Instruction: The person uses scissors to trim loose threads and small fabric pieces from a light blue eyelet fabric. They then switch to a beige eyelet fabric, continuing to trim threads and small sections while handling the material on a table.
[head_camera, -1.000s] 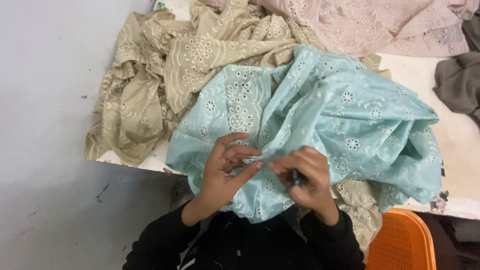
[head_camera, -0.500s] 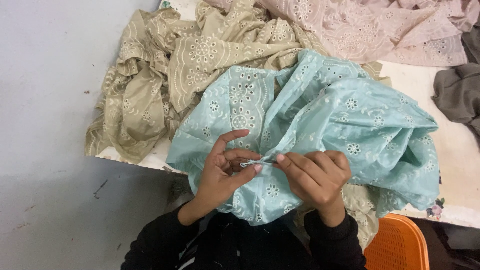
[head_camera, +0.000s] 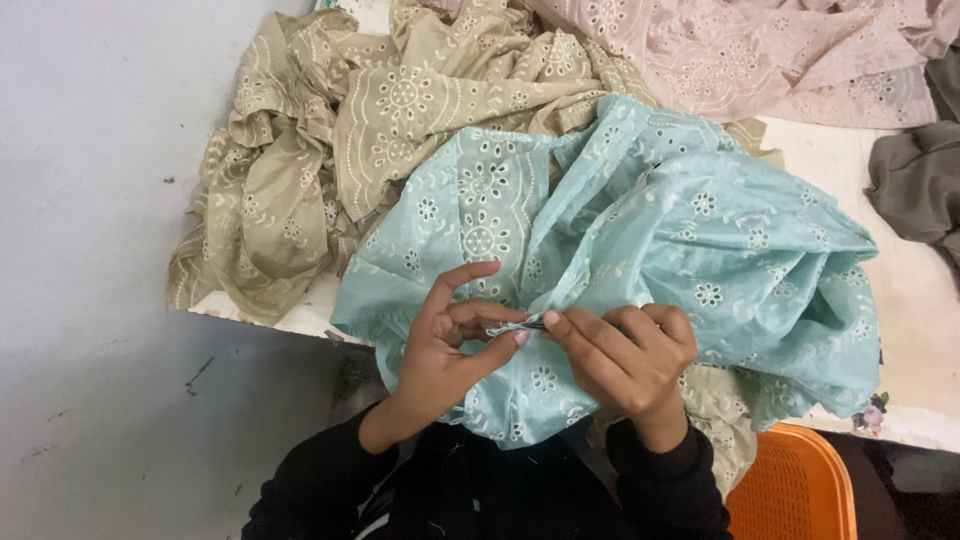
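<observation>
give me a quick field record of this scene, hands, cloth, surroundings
left hand: pinches a fold of the light blue embroidered fabric, index finger raised
right hand: fingers closed on a thin metal tool, tip at the same fold
beige embroidered fabric: heaped behind the blue, hanging over the table's left edge
pink embroidered fabric: top right
grey cloth: far right
table: white
orange basket: lower right
</observation>
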